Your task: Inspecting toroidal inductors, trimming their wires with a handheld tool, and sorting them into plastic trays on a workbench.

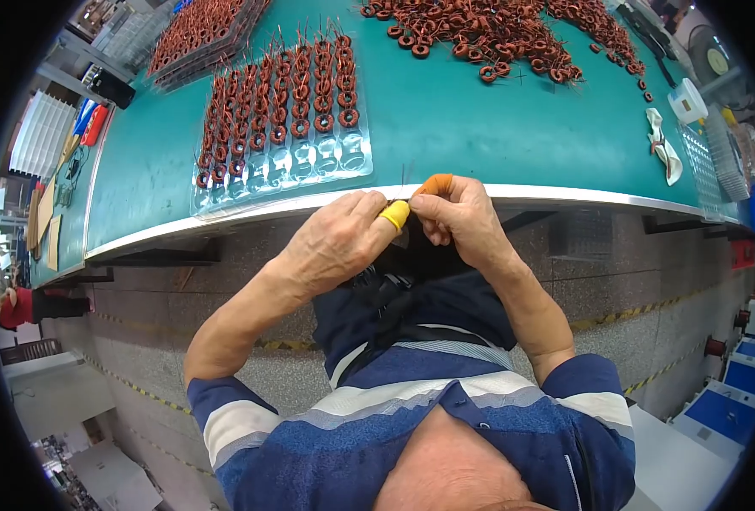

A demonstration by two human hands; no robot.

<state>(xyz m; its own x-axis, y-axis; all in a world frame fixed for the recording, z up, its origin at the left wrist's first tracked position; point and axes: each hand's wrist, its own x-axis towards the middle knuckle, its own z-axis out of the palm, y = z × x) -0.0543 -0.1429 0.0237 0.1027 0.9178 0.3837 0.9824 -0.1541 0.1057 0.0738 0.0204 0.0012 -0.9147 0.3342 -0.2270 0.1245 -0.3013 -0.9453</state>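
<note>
Both my hands meet at the table's front edge, fingertips nearly touching. My left hand [335,234], with a yellow finger cot [394,215] on one finger, is closed in a pinch. My right hand [467,220], wearing an orange finger cot [434,184], pinches beside it. Thin wire leads [405,174] stand up between the fingertips, like those of the coils on the table; the coil body itself is mostly hidden by the fingers. Just left and beyond, a clear plastic tray [309,166] holds rows of copper-wound ring coils [299,128], its nearest pockets bare.
A large loose heap of ring coils [480,38] lies at the far side of the green table [446,128]. Stacked filled trays [203,43] stand at the far left. To the right are a white cloth [665,149], a white cup [688,102] and clear trays [718,140].
</note>
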